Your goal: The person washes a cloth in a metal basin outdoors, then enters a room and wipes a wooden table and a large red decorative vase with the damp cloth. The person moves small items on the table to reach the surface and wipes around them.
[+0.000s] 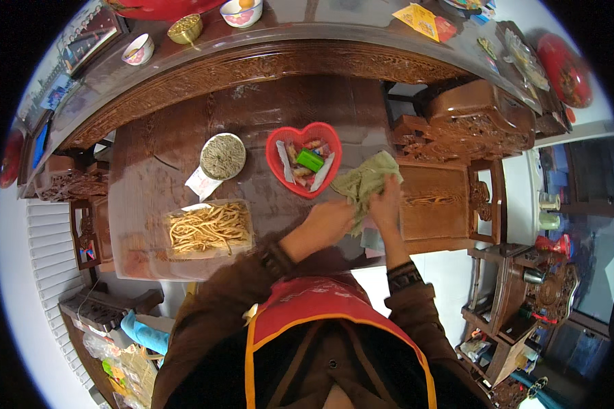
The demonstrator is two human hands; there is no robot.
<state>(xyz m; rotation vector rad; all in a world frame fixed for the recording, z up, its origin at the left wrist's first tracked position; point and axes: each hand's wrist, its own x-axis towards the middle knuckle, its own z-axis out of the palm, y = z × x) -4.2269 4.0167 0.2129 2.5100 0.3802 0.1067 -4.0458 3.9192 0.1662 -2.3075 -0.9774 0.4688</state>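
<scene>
A crumpled green cloth is bunched near the right end of the dark wooden table. My left hand grips its lower left edge, fingers partly hidden. My right hand, blurred, holds its right side at the table's edge. Left of the cloth stands a red heart-shaped box with wrapped pieces and a green packet. Farther left are a round bowl of thin dried sticks, a white packet touching it, and a clear tray of long yellowish dried roots.
A clear box-like item lies below the cloth. A wooden chair adjoins the table's right end. Beyond the table, a long raised sideboard bears flowered bowls, a brass-coloured cup and yellow and red paper pieces.
</scene>
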